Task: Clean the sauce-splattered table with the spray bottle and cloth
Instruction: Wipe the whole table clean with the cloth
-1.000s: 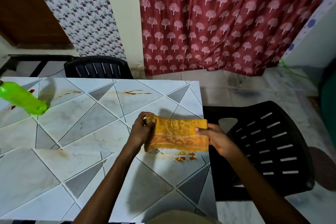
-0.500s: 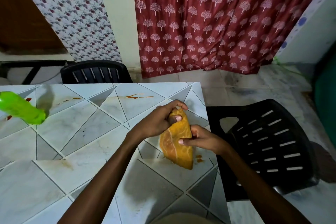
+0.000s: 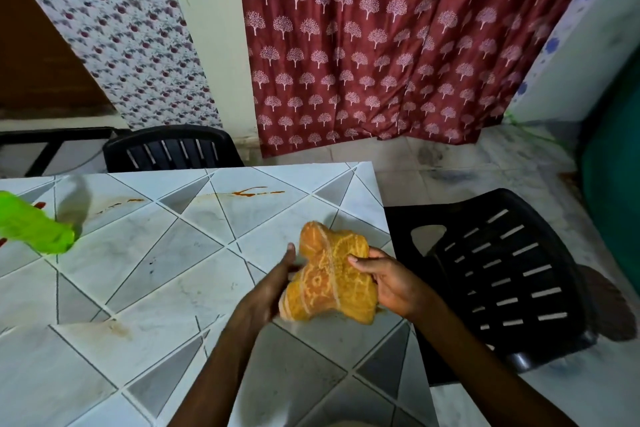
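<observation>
An orange patterned cloth (image 3: pixel 332 277), bunched up, is held between both hands just above the right part of the tiled table (image 3: pixel 145 274). My right hand (image 3: pixel 391 282) grips its right side with fingers curled over the top. My left hand (image 3: pixel 268 291) presses against its left side, fingers fairly straight and blurred. A green spray bottle (image 3: pixel 31 225) lies at the table's left edge, partly cut off. Red sauce streaks (image 3: pixel 258 191) run along the far side; smaller streaks (image 3: pixel 119 204) lie nearer the bottle.
A black plastic chair (image 3: pixel 502 281) stands close to the table's right edge, and another black chair (image 3: pixel 169 149) behind the far edge. A faint brownish smear (image 3: pixel 114 328) marks the near-left tiles. A maroon curtain (image 3: pixel 398 45) hangs behind.
The cloth went from spread flat between both hands, to folded upright, to a bunched wad now. The sauce spot near the cloth is now covered by it. The bottle stayed put.
</observation>
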Available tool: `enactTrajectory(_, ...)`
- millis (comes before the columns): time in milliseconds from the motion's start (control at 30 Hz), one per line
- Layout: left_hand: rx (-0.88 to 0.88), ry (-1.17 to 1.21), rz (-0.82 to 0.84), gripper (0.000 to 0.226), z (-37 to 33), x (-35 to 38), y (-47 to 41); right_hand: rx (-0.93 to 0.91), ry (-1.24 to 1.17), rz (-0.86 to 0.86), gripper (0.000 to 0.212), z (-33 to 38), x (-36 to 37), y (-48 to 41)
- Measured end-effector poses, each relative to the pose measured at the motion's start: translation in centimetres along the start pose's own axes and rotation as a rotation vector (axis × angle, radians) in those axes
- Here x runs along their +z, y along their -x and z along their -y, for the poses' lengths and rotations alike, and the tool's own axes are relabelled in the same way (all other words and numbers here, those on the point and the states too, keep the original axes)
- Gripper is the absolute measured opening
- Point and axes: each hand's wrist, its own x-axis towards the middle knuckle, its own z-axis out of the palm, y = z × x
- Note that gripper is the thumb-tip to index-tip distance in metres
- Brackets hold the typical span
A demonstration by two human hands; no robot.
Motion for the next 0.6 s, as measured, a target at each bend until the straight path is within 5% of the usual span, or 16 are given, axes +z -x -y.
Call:
enactTrajectory(200,0.059,0.429,0.233,0.069,2.4,2.7,1.3,0.030,-0.013,-0.060,0.023,0.9,-1.0,0.5)
enactTrajectory(400,0.174,0.201,0.172,0.055,1.9,3.0,1.3,0.082,0.084,-0.094,0.026,0.8,-3.0,0.8)
enactTrajectory(600,0.323,0.183,-0.037,0.077,1.5,3.3,1.6,0.128,0.245,-0.281,0.029,0.0,-5.2,0.1)
